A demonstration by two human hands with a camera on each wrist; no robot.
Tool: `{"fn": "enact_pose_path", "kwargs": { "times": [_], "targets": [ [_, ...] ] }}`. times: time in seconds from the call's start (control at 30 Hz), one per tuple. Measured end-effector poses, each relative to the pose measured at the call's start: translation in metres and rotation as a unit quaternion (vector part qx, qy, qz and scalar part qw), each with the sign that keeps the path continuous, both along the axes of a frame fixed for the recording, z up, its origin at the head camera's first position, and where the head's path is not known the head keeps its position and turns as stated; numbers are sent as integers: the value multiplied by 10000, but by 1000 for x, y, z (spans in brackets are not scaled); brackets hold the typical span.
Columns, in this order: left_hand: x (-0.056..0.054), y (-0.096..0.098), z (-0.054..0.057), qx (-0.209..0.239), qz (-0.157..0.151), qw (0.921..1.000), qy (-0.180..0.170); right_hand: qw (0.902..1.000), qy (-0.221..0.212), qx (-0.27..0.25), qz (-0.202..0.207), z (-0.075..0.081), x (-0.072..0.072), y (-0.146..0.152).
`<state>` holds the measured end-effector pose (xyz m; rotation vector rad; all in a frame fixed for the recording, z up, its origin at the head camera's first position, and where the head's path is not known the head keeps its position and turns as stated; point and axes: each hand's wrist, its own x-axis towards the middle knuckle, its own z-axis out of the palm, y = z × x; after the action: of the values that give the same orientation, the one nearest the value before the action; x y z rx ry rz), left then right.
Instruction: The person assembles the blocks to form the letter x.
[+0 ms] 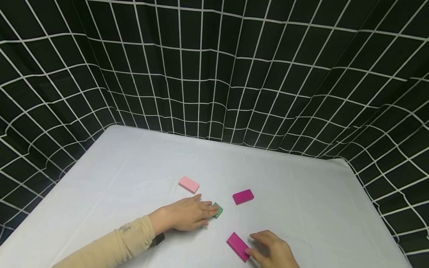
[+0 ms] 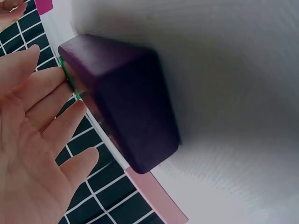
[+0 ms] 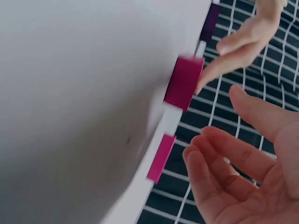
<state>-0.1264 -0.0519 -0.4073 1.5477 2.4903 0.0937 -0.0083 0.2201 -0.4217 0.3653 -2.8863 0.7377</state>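
Observation:
My left hand (image 1: pixel 189 214) lies palm down over the white table, fingers extended, with fingertips overlapping a small green block (image 1: pixel 219 211). In the left wrist view only a thin edge of the green block (image 2: pixel 69 77) shows beyond the fingers. A dark purple block (image 2: pixel 126 102) looms large there, beside the left fingers; the left arm hides it in the head view. My right hand (image 1: pixel 275 250) has its fingers loosely bent beside the nearer magenta block (image 1: pixel 238 246). Its thumb overlaps that block's end in the head view, while the right wrist view shows nothing between the fingers.
A light pink block (image 1: pixel 189 184) lies beyond the left hand. Another magenta block (image 1: pixel 243 197) lies to the right of the green one. The white cloth-covered table (image 1: pixel 318 208) ends at a dark curtain (image 1: pixel 207 67) with white grid lines on the far side and both flanks.

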Motion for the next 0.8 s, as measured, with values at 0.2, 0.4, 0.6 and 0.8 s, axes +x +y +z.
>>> {"fn": "enact_pose_path", "kwargs": {
  "times": [0.2,0.4,0.6,0.8],
  "targets": [
    [1,-1,-1,29,55,9999,-87,9885,-1427,358,-338,1,-5,-19],
    [2,-1,0,66,72,9999,-127,9877,-1458,327,-452,3,-5,-27],
    [2,0,2,5,140,9998,-172,9866,-1554,366,-336,3,-10,-27],
    [2,1,2,54,167,9997,-182,9893,-1394,371,-217,3,-10,-27]
  ]
}}
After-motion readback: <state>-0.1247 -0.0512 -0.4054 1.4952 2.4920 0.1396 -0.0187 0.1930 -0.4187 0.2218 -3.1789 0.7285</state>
